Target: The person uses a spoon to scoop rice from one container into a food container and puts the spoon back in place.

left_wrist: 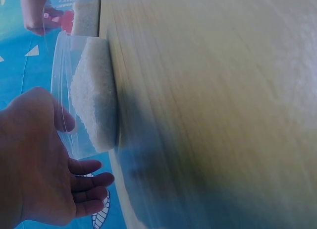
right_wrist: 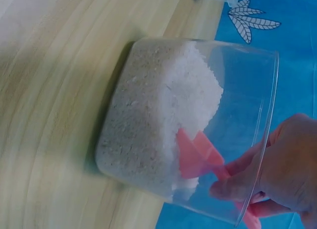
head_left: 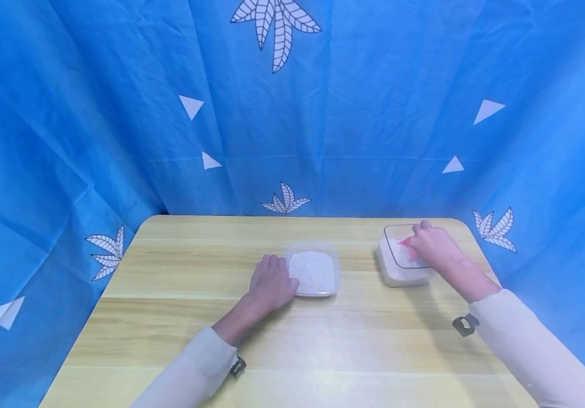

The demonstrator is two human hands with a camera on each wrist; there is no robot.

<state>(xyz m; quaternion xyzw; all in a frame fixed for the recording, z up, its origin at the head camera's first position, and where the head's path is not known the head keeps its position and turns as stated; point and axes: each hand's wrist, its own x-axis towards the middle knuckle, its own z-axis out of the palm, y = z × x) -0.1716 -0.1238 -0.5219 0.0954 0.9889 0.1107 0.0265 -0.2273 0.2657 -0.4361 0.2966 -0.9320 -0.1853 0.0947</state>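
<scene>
My right hand [head_left: 432, 245] pinched the pink scoop [right_wrist: 198, 157], digging into the rice tub [head_left: 399, 272]. Left hand [head_left: 270, 283], fingers relaxed, steadied the shallower rice container [head_left: 314, 272]. Next I'd probably lift a level scoopful across.

Sleeves: you wear long cream sleeves [head_left: 532, 345] on both arms, ending just short of the wrists.
Hands: your left hand [head_left: 270, 283] and right hand [head_left: 435, 245] are bare.
Wrist gear: a small dark clip-like mount [head_left: 465, 324] sits at each cuff, possibly a camera strap.
</scene>
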